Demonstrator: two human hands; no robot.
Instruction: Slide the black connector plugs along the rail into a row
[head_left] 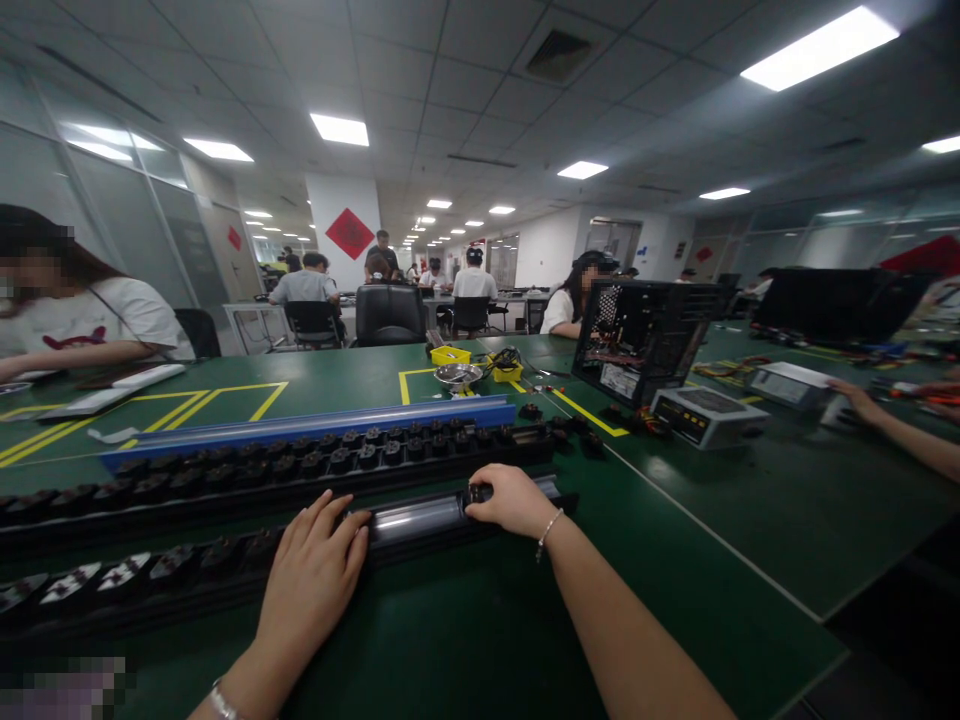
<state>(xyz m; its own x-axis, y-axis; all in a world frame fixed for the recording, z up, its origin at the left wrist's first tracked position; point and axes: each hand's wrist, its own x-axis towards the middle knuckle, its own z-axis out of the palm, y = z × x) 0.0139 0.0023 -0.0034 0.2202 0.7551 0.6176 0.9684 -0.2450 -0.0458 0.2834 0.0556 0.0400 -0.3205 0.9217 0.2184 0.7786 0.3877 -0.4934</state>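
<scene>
A long black rail (420, 522) with a shiny channel lies nearest on the green table, its left part filled with several round black parts (176, 565). My left hand (319, 560) rests over the rail with its fingers spread, beside the row of parts. Near the rail's right end, my right hand (510, 500) pinches a small black part (478, 493) at the channel. Behind it runs a second black rail (277, 484) carrying two rows of round black parts, and beyond that a blue rail (322, 420).
Loose black parts (585, 440) lie right of the rails. Farther back are a metal bowl (459, 376), yellow trays (450, 355), an open computer case (637, 335) and a power supply (709, 415). Another person's hand (855, 403) touches a white box (791, 384) at right. A person sits at left.
</scene>
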